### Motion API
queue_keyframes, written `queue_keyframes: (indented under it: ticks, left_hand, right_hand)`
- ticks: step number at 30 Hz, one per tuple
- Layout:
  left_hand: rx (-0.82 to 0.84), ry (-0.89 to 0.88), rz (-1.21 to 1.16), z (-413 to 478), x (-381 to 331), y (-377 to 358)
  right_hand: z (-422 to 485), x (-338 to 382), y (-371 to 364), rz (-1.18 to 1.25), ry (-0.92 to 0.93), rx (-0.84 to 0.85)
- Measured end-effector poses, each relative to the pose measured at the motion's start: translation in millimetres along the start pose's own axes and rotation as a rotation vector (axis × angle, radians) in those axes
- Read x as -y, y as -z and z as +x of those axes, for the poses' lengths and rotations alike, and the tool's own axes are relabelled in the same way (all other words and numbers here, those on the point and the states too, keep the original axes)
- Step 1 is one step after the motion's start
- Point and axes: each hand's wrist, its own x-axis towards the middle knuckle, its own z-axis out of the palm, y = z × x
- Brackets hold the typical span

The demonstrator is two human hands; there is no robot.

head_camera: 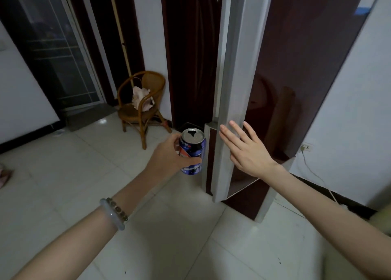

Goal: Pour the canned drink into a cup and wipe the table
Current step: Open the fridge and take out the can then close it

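My left hand (169, 154) grips a blue drink can (192, 150), held upright at the middle of the view; its silver top shows an open mouth. My right hand (245, 147) is flat with fingers spread, its fingertips against the grey edge of a tall fridge door (234, 78) just right of the can. No cup, cloth or table is in view.
The dark red fridge (300, 68) stands at the right. A wicker chair (141, 106) with a pale bag on it sits by the far wall. White tiled floor (84, 174) spreads below. A wall socket (307, 147) with a white cable is at the right.
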Motion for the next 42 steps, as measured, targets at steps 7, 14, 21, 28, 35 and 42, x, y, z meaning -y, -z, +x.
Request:
queue_keyframes:
  ticks: [7,14,21,28,35,42]
  left_hand:
    - [-0.017,0.000,-0.040,68,44,24]
    - [0.020,-0.017,-0.011,162,81,38]
    - [0.071,-0.053,-0.098,254,109,47]
    - [0.128,-0.068,-0.128,333,147,50]
    - [0.285,-0.134,-0.140,431,183,56]
    - [0.503,-0.254,-0.151,527,198,73]
  right_hand:
    - [72,-1,-38,-0.112,0.089,-0.063]
    - [142,-16,-87,-0.108,0.164,-0.192]
    - [205,-23,-132,-0.083,0.118,-0.222]
    - [258,-39,-176,-0.054,0.060,-0.162]
    - [303,-48,-222,-0.134,-0.071,-0.036]
    - [341,-55,-259,-0.220,-0.225,0.070]
